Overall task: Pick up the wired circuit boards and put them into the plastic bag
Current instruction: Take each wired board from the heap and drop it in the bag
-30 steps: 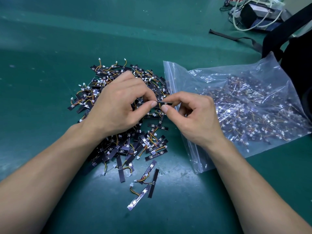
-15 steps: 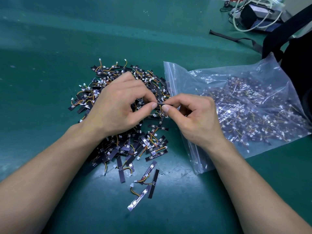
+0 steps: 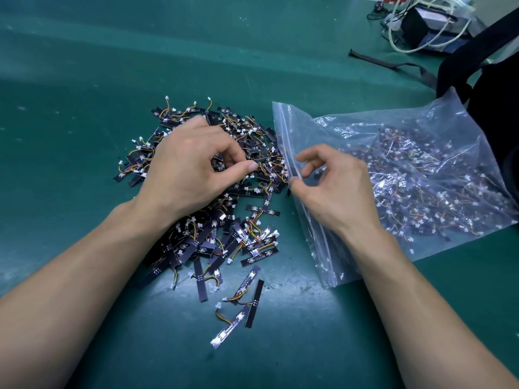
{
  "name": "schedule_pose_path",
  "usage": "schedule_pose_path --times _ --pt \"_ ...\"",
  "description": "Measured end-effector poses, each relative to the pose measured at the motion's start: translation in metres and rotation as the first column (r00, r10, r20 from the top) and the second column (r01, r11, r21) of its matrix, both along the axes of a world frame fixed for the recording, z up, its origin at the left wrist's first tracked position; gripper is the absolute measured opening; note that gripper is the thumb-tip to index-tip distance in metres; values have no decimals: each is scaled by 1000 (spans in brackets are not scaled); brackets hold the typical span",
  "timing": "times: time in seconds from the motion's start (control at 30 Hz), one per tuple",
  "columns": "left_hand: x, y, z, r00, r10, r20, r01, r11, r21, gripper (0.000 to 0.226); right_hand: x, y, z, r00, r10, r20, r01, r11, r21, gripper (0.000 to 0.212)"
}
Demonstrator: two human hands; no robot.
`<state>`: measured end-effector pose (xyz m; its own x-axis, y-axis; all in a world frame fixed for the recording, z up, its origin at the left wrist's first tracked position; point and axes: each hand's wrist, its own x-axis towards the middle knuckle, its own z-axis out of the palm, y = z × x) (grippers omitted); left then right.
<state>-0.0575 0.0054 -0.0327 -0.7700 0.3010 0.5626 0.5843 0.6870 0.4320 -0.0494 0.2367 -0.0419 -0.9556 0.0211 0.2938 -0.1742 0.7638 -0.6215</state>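
Note:
A heap of small black wired circuit boards [image 3: 213, 242] lies on the green mat. My left hand [image 3: 191, 169] hovers over the heap and pinches one thin board [image 3: 264, 159] between thumb and forefinger. To the right lies the clear plastic zip bag [image 3: 421, 169], which holds many boards. My right hand [image 3: 334, 189] is over the bag's mouth, its fingers loosely curled and spread. Its thumb tip touches the zip edge [image 3: 286, 141], and nothing shows between its fingers.
Three stray boards [image 3: 238, 313] lie on the mat near me. A black bag [image 3: 494, 88] stands at the right edge. A black strap [image 3: 393, 64] and a box with white cables [image 3: 427, 26] sit at the far right.
Both hands pinched one board together before. My right hand has let go and moved right to the bag's mouth; my left hand still holds the board.

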Motion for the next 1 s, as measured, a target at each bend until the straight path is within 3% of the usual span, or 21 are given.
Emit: schedule_pose_path --times 0.1,0.43,0.63,0.77,0.9,1.0 --pt "-1 -1 -1 999 28 26 -27 999 -23 31 -2 0 2 998 -57 2 56 994 -96 17" --pt "-1 24 16 972 67 226 -49 995 -83 12 1 2 16 978 -156 -141 95 925 -368 19" --pt "-2 89 23 916 125 382 -52 980 -194 22 4 2 21 964 -173 -203 76 907 -415 23" --pt "2 128 16 838 24 545 21 997 -77 30 3 3 24 953 -183 -244 59 896 -440 25" --pt "6 139 7 817 -4 577 63 995 -83 16 4 1 23 949 -179 -258 51 899 -436 26" --pt "9 130 10 834 62 549 -26 997 -72 31 4 1 22 953 -163 -256 41 904 -425 27"
